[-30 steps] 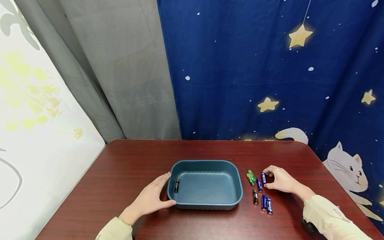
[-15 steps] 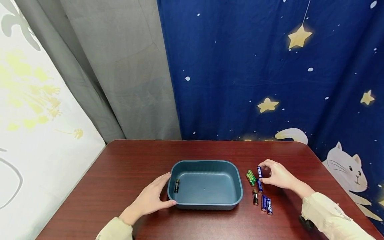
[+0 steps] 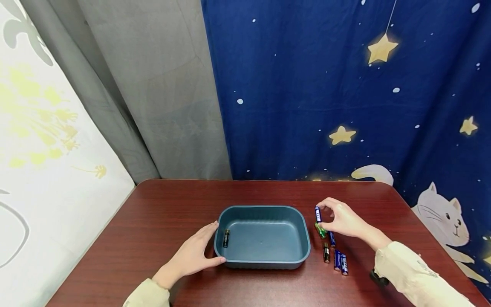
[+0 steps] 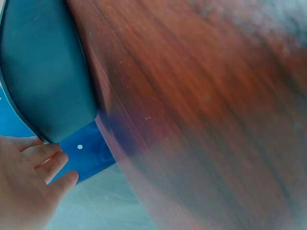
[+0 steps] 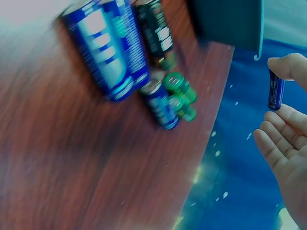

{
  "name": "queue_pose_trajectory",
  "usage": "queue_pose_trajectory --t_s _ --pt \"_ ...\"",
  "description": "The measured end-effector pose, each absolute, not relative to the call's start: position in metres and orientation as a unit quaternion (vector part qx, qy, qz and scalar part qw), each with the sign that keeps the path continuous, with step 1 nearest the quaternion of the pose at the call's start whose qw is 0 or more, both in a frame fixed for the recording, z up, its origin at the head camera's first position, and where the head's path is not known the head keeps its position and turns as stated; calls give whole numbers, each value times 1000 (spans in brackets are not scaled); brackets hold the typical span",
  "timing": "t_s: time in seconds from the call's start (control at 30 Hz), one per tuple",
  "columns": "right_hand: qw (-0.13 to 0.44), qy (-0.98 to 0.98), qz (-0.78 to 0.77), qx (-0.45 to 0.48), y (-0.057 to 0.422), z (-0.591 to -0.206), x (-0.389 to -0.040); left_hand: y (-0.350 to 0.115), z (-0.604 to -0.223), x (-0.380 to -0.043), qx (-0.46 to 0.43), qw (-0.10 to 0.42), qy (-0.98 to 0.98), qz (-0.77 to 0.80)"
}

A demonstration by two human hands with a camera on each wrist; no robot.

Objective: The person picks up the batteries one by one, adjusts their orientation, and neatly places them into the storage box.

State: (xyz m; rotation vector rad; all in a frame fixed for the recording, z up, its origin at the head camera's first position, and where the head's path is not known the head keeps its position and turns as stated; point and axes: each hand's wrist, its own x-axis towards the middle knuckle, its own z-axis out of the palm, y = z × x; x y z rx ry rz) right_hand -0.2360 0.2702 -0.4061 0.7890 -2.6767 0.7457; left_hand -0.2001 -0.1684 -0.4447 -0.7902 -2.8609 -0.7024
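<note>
Between thumb and fingers my right hand (image 3: 343,218) pinches a blue battery (image 3: 318,214), held up off the table to the right of the bin. The right wrist view shows this battery (image 5: 276,90) gripped by its two ends. My left hand (image 3: 193,250) rests against the left side of the blue-green bin (image 3: 266,265), fingers straight and thumb at the near corner. In the left wrist view the fingertips touch the bin's wall (image 4: 48,67). One black battery (image 3: 226,238) lies inside the bin at its left end.
Right of the bin lie two green batteries (image 5: 180,98), a black battery (image 3: 326,253) and several blue batteries (image 3: 340,262). My right hand partly covers the green ones in the head view. The brown table (image 3: 172,200) ends before a blue curtain (image 3: 291,106).
My right hand has lifted the blue battery from the table and carried it left, towards the bin, over the green batteries. The left hand and bin have stayed in place.
</note>
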Motion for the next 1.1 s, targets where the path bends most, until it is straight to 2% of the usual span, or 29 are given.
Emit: queue_pose_trajectory --t_s 0.43,0.73,0.93,1.1 --pt "114 -903 282 303 228 -400 -242 -168 -444 -200 -253 35 -939 -231" --pt "112 -887 300 332 194 -408 -248 -169 -445 -200 -259 49 -937 -229" --pt "73 -882 317 340 162 -410 -249 -169 -445 -201 -260 46 -938 -227" --pt "65 -884 302 350 142 -413 -251 -167 -445 -201 -261 43 -936 -230"
